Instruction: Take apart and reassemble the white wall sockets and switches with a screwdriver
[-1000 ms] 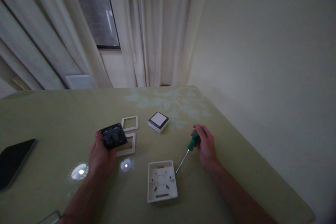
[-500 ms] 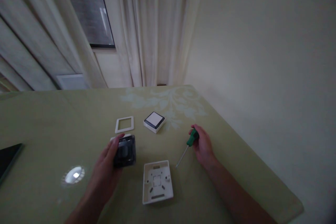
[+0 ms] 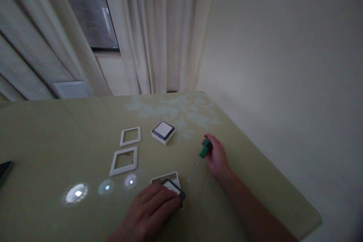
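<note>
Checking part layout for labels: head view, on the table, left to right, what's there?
dark slab at the edge → larger white frame → left hand pressing the black module onto the white box → green screwdriver → right hand

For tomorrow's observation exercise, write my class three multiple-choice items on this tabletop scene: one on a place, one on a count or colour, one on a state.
1. Where does the left hand rest?
A. On the dark switch module set on the white back box
B. On the far square frame
C. On the curtain

2. How many empty white square frames lie on the table?
A. One
B. Two
C. Four

3. How is the green-handled screwdriver placed?
A. Standing upright by itself
B. Handle gripped in the right hand, tip down on the tablecloth
C. Lying untouched

Answers:
1 A: the hand covers the switch module over the back box.
2 B: a small frame and a larger frame.
3 B: the right hand wraps the handle, and the shaft slants to the tablecloth.
</note>
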`<move>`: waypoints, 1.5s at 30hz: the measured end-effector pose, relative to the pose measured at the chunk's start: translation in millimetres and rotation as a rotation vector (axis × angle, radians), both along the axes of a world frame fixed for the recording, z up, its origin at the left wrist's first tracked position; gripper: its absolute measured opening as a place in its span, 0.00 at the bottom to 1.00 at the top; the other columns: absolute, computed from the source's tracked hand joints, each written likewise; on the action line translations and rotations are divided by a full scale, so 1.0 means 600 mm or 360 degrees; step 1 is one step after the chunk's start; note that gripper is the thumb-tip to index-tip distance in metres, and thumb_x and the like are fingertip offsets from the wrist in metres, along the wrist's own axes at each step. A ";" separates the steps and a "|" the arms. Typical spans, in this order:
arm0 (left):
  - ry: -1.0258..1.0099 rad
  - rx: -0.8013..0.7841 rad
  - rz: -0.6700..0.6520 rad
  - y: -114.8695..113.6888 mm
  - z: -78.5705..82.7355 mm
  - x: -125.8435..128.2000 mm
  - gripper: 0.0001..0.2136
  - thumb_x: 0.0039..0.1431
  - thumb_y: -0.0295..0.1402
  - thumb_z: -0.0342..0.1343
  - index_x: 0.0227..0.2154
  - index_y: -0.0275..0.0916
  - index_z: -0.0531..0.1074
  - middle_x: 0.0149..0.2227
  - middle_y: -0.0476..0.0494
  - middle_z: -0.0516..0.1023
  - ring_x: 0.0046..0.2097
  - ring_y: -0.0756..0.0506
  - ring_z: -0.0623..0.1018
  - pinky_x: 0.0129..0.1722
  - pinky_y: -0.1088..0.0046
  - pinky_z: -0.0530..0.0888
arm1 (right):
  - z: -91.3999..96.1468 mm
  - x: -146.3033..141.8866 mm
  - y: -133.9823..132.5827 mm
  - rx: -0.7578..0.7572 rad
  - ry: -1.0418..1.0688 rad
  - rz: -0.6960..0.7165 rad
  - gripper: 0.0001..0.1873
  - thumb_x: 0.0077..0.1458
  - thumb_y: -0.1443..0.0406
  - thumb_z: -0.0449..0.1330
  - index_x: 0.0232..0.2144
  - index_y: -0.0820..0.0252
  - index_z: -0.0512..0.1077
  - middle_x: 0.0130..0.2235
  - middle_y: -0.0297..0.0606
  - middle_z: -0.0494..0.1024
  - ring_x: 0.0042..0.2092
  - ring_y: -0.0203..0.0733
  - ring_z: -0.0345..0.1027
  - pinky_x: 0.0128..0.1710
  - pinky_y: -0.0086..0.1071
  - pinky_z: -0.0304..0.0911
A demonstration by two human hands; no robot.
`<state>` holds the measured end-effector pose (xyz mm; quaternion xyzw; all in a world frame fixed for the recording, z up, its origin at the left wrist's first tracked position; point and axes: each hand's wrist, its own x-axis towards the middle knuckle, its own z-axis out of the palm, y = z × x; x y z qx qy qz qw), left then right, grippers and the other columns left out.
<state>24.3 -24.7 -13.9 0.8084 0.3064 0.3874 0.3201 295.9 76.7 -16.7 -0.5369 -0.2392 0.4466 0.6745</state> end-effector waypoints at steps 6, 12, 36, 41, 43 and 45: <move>0.0557 0.0306 -0.0056 0.021 -0.008 -0.007 0.35 0.61 0.44 0.70 0.70 0.50 0.68 0.66 0.33 0.77 0.64 0.26 0.77 0.63 0.43 0.75 | 0.005 -0.003 -0.002 0.0014 0.0009 -0.0020 0.19 0.45 0.50 0.71 0.32 0.56 0.78 0.26 0.33 0.76 0.26 0.39 0.68 0.19 0.27 0.59; 0.0466 0.0194 0.0214 0.050 -0.036 -0.010 0.27 0.63 0.40 0.70 0.64 0.55 0.75 0.65 0.38 0.78 0.67 0.27 0.75 0.67 0.45 0.71 | 0.006 -0.005 0.001 0.0005 0.0029 -0.0033 0.19 0.44 0.49 0.71 0.32 0.56 0.78 0.26 0.32 0.76 0.25 0.37 0.67 0.19 0.26 0.58; 0.1025 0.0416 0.0771 0.163 -0.067 -0.112 0.23 0.74 0.39 0.54 0.68 0.53 0.68 0.69 0.43 0.73 0.68 0.34 0.73 0.66 0.48 0.73 | -0.013 -0.003 0.021 -0.0015 0.0100 -0.0061 0.20 0.42 0.49 0.70 0.32 0.56 0.76 0.24 0.30 0.76 0.24 0.38 0.68 0.20 0.27 0.58; 0.1063 0.0348 0.0755 0.171 -0.056 -0.171 0.23 0.72 0.42 0.53 0.67 0.54 0.69 0.69 0.45 0.73 0.66 0.35 0.76 0.66 0.49 0.74 | -0.013 -0.005 0.022 -0.0030 0.0105 -0.0063 0.20 0.42 0.50 0.70 0.31 0.57 0.76 0.24 0.30 0.76 0.24 0.37 0.67 0.20 0.27 0.57; 0.1072 0.0313 0.0748 0.175 -0.052 -0.193 0.22 0.72 0.44 0.53 0.66 0.53 0.71 0.69 0.46 0.74 0.65 0.36 0.77 0.65 0.50 0.74 | -0.014 -0.006 0.023 -0.0034 0.0111 -0.0059 0.19 0.43 0.51 0.70 0.31 0.57 0.76 0.24 0.30 0.76 0.24 0.37 0.67 0.20 0.27 0.57; 0.1076 0.0283 0.0746 0.178 -0.048 -0.212 0.23 0.70 0.45 0.53 0.65 0.52 0.72 0.68 0.45 0.76 0.64 0.35 0.78 0.65 0.49 0.74 | -0.014 -0.006 0.023 -0.0038 0.0120 -0.0061 0.18 0.43 0.51 0.70 0.31 0.57 0.76 0.24 0.30 0.76 0.24 0.37 0.67 0.20 0.27 0.57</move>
